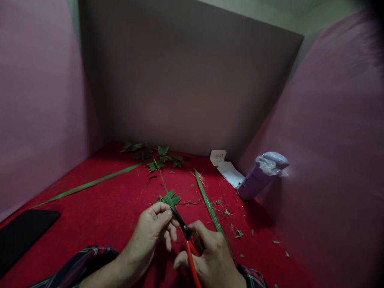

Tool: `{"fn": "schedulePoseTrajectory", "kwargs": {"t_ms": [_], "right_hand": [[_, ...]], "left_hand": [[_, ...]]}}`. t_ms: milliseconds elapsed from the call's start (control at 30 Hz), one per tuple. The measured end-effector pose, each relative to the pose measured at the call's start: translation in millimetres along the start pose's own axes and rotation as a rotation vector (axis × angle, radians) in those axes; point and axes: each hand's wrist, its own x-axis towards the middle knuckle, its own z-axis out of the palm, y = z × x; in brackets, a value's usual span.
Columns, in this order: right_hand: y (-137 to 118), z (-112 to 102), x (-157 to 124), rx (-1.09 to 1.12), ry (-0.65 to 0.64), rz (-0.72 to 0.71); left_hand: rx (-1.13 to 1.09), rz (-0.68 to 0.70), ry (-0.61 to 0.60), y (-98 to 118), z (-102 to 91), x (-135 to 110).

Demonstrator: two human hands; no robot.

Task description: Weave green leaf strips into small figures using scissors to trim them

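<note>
My left hand (154, 228) pinches a folded green leaf piece (170, 198) between thumb and fingers, just above the red cloth. In my right hand (211, 252) is a pair of scissors (189, 244) with red handles and dark blades. The blades point up and left, their tips reaching the leaf beside my left fingertips. Whether the blades are closed on the leaf, I cannot tell. A thin stem (163, 180) runs from behind the folded leaf toward the lobed leaves (162, 158) farther back.
Long green leaf strips lie left (90, 184) and right (210, 208) on the red cloth (99, 216). Leaf scraps (226, 212) are scattered at right. A purple bottle (258, 180) with plastic wrap stands near white cards (229, 173). A black flat object (27, 228) lies far left.
</note>
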Motion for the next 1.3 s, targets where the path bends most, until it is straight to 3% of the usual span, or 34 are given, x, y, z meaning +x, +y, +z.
{"fn": "schedulePoseTrajectory", "kwargs": {"t_ms": [800, 1300], "right_hand": [[2.9, 3.9, -1.6, -0.029, -0.010, 0.003], [-11.2, -9.2, 0.9, -0.098, -0.074, 0.091]], "left_hand": [[-0.008, 0.000, -0.004, -5.1, -1.4, 0.6], [0.013, 0.002, -0.031, -10.9, -4.3, 0.4]]}}
